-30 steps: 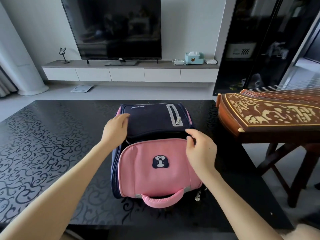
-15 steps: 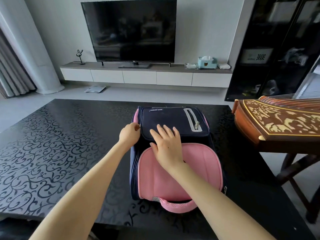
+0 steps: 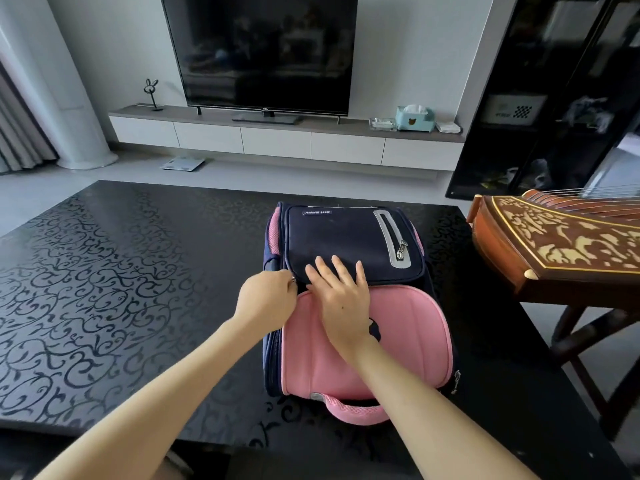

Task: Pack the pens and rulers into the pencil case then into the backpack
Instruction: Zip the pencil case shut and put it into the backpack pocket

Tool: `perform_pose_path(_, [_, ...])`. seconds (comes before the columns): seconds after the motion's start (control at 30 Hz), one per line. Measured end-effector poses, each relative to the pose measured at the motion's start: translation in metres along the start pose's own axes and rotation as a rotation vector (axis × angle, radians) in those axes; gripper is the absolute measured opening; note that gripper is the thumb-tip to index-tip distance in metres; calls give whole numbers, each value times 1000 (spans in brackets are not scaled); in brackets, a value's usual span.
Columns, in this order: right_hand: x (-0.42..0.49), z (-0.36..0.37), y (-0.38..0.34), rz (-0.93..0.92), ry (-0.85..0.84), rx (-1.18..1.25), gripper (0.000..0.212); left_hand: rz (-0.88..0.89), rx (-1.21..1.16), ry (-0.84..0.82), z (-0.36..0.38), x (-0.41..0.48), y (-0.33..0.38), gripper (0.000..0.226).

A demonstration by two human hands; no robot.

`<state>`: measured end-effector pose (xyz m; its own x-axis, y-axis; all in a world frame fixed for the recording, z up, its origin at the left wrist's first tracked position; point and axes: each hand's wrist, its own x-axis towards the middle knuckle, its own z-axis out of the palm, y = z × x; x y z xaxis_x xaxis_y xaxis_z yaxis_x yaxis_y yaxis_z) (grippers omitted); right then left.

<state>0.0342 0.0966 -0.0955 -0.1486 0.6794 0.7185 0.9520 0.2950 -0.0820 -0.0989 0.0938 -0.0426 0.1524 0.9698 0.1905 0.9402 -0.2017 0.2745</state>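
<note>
Lying flat on the tabletop is the backpack. Left hand pinches the zip tab; right hand is spread flat on top. Zip may snag cloth if yanked, or backpack may slide w/o a firm press.

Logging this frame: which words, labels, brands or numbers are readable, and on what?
No text reads clearly.
The label on the backpack: white print, upside down, too blurred.
The logo under the television screen: too small.
The white box in the black cabinet: dark print, blurred.
</note>
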Motion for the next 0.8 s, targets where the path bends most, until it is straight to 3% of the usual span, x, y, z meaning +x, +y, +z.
perform_pose_path(0.13, [4,-14,-14,-88,172,125,26,-221,-437,-65,-12,5,14,27])
perform_pose_path(0.3, [13,-20,-26,42,236,101,7,-171,-328,-67,-21,-7,19,27])
perform_pose_path(0.43, [13,-28,-32,126,262,-6,19,-134,-584,-58,-23,-10,4,19])
perform_pose_path(0.5, [11,-34,-36,185,157,-106,24,59,-370,151,-22,-9,-7,15])
perform_pose_path(0.53, [11,-37,-38,220,87,-149,26,221,-180,234,-17,-5,-14,31])
perform_pose_path(0.63, [15,-42,-42,301,-48,-214,32,545,217,223,-2,14,-27,64])
perform_pose_path(0.8, [10,-56,-37,378,-117,-136,31,738,322,204,-7,28,-25,75])
